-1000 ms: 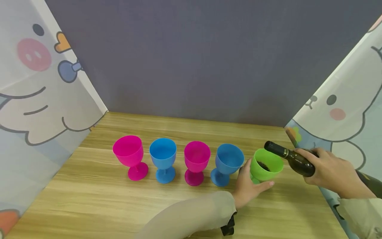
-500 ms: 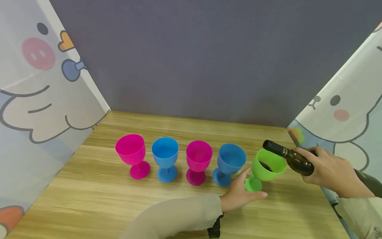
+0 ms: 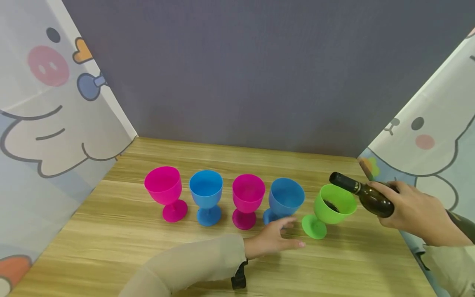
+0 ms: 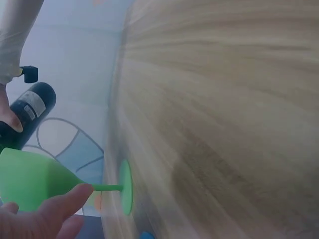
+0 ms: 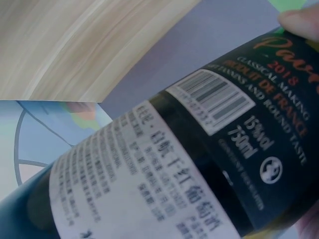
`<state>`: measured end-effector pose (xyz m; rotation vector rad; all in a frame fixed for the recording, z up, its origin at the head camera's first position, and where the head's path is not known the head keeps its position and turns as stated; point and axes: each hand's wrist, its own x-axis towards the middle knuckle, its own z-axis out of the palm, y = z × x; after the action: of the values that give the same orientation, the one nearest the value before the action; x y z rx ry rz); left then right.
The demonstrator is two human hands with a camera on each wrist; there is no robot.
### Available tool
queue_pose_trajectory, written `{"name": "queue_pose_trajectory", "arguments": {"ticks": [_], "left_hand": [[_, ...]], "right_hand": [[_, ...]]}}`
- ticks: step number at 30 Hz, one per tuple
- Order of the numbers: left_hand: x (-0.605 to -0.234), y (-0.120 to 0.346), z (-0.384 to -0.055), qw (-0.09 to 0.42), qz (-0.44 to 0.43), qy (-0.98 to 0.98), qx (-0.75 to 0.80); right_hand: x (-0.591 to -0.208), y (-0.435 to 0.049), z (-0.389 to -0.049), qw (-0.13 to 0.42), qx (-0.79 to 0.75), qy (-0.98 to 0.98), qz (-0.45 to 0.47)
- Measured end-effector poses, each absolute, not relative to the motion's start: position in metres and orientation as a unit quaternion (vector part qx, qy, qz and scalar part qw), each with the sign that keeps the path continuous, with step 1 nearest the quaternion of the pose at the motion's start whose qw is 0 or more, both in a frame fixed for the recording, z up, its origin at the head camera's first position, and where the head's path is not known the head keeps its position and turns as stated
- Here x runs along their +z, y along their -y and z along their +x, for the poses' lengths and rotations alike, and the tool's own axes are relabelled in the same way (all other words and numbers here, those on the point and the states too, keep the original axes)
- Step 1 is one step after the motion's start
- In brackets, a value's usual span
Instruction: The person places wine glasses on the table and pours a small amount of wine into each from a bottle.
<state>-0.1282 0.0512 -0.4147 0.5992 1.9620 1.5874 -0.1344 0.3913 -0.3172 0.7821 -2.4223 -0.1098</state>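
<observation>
Behind a wood-grain bench (image 3: 111, 231) stands a grey panel (image 3: 256, 74), with cartoon-printed walls (image 3: 445, 107) at both sides. Over the last second the person's left grip (image 3: 272, 240) has come off the green goblet (image 3: 328, 214) and drawn back leftward; its fingers now lie apart, holding nothing, in front of the nearest blue goblet (image 3: 285, 202). Whether they touch that one, I cannot tell. So the green goblet, with dark liquid (image 3: 331, 205) in its bowl, stands upright by itself on the bench and looks steady enough without support.

The right grip (image 3: 412, 208) remains clamped round the dark bottle (image 3: 376, 202), above the bench's right end. Its long axis slants: the mouth points left, near the green goblet's rim in the head view; the base lies rightward and, judging by the left wrist view, lower. No stream shows.
</observation>
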Motion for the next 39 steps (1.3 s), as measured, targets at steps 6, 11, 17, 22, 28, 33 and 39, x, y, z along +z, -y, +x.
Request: {"name": "queue_pose_trajectory", "arguments": {"ticks": [6,11,17,22,28,33,39], "left_hand": [[-0.414,-0.038,-0.124,0.292,0.232,-0.726,0.578],[-0.417,-0.029,-0.126,0.282,0.204,-0.730,0.589],[-0.421,-0.021,-0.128,0.256,0.149,-0.741,0.603],[-0.424,-0.018,-0.128,0.231,0.133,-0.731,0.628],[-0.431,-0.024,-0.130,0.200,0.152,-0.727,0.639],[-0.438,-0.037,-0.133,0.125,0.192,-0.735,0.638],[-0.433,-0.049,-0.132,0.074,0.176,-0.749,0.634]], "right_hand": [[-0.317,-0.389,-0.135,0.293,-0.042,0.909,0.294],[-0.314,-0.390,-0.135,0.280,-0.036,0.915,0.288],[-0.312,-0.390,-0.135,0.270,-0.041,0.920,0.281],[-0.312,-0.389,-0.134,0.261,-0.057,0.922,0.279],[-0.311,-0.384,-0.136,0.269,-0.051,0.920,0.281],[-0.309,-0.376,-0.139,0.266,-0.043,0.923,0.273],[-0.309,-0.373,-0.143,0.270,-0.044,0.918,0.287]]}}
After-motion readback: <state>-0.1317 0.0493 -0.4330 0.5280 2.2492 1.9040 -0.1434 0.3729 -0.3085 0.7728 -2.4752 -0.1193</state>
